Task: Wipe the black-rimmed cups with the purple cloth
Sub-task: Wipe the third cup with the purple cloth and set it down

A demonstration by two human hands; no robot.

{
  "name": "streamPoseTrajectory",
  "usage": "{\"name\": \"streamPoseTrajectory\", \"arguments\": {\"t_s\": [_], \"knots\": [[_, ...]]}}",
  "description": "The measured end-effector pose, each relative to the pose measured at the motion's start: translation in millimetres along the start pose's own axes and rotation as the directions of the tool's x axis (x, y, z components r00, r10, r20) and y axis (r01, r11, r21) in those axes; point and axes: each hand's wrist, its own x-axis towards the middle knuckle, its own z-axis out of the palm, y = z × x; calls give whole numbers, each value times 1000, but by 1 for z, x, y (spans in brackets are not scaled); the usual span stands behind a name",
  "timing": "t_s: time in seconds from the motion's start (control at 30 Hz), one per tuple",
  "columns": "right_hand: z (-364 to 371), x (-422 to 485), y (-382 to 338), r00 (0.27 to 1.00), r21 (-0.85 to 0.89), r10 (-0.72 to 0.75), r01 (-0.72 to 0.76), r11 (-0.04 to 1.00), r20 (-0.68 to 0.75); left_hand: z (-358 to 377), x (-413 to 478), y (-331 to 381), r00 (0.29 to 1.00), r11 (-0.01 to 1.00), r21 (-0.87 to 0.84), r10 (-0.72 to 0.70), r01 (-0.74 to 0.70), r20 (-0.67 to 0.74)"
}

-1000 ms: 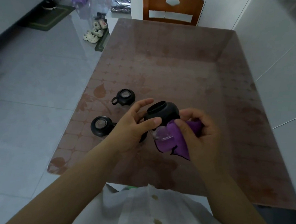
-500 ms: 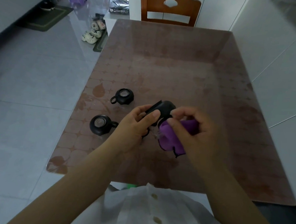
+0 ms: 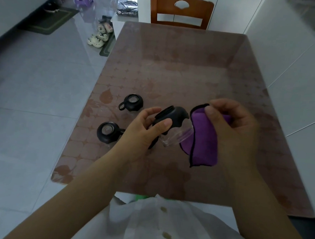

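Observation:
My left hand (image 3: 145, 131) grips a clear glass cup with a black rim (image 3: 173, 120), tilted with its mouth to the upper left, above the table. My right hand (image 3: 231, 127) pinches the purple cloth (image 3: 203, 140), which hangs down just right of the cup's glass bottom and touches or nearly touches it. Two more black-rimmed cups stand on the table to the left: one farther back (image 3: 132, 102), one nearer (image 3: 108, 132), partly hidden by my left wrist.
The brown patterned table (image 3: 174, 68) reaches back to a wooden chair (image 3: 182, 9). A white wall or cabinet (image 3: 294, 72) runs along its right side. Grey tiled floor with slippers (image 3: 99, 36) and a mat lies to the left.
The cup has tipped further over in my left hand. My right hand has drawn the cloth away from the cup to the right, and the cloth has opened out and hangs loose.

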Motion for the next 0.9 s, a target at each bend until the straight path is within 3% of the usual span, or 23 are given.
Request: {"name": "streamPoseTrajectory", "arguments": {"t_s": [0.13,0.3,0.4,0.6,0.67,0.77,0.9], "knots": [[20,-5,11,979,-157,-25,58,986,202,5,4,0,999,999,-24,-49,49,-3],[25,2,20,968,2,214,-216,976,127,4,6,4,998,997,-44,-69,69,11],[22,3,22,942,-60,312,-307,950,122,6,6,8,997,995,-52,-82,82,-4],[24,-6,17,861,-64,357,-359,931,362,5,10,16,995,992,76,-99,100,-13],[25,-8,20,845,-57,399,-406,912,356,3,9,23,990,985,100,-141,139,18],[29,-6,27,821,-16,497,-514,858,281,1,8,29,967,969,-6,-248,249,59],[25,1,32,764,142,601,-638,757,234,-6,2,27,978,985,90,-161,149,136]]}}
